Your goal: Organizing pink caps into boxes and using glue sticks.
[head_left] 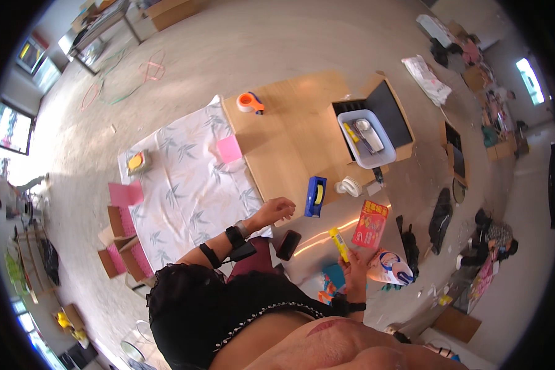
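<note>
My left hand (276, 210) hovers with loosely curled fingers over the near edge of the wooden table (290, 142), holding nothing, just left of a blue tape dispenser (315, 196). My right hand (354, 262) is lower down beside the table and grips a yellow utility knife (339, 243) pointing up. A black phone (288, 245) lies between my two hands. A white bag with blue print (388, 266) sits right next to my right hand, and a red and yellow packet (370, 223) lies above it.
A leaf-print cloth (185, 179) covers the table's left part, with a pink note (229, 148) and a small yellow item (136, 161). An orange tape roll (250, 102), a white bin (366, 139) in an open cardboard box (393, 111), and a small white fan (349, 186) stand farther off. Boxes (120, 246) sit left; a person (493, 242) crouches right.
</note>
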### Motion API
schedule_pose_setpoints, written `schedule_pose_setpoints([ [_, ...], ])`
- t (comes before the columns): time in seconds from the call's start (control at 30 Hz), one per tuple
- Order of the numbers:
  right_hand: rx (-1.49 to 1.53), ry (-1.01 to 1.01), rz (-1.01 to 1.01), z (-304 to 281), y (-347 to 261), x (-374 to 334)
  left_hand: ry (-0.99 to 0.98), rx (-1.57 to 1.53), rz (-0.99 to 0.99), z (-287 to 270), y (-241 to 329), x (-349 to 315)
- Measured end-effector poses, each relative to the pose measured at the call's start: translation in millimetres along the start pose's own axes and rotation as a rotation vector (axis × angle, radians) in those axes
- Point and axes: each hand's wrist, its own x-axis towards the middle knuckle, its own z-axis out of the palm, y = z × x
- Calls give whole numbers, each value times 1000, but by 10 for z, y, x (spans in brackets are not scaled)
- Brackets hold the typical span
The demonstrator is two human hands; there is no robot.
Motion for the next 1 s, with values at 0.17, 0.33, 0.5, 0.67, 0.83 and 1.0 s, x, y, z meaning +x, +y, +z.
schedule_pose_setpoints([
  [0.17,83,123,60,-211,179,-48,-46,34,19,45,11,611],
  [0.33,222,196,85,-386,329,-34,-74,76,15,280,-52,1183],
  [0.5,236,215,59,-627,423,113,0,67,91,596,-155,1866],
  [0.67,294,298,99,-763,490,169,263,505,356,604,-127,2702],
  [0.83,306,397,165,-996,713,85,306,868,585,664,-137,3834],
  [1.0,347,398,194,-918,883,156,325,1381,681,303,72,4877],
])
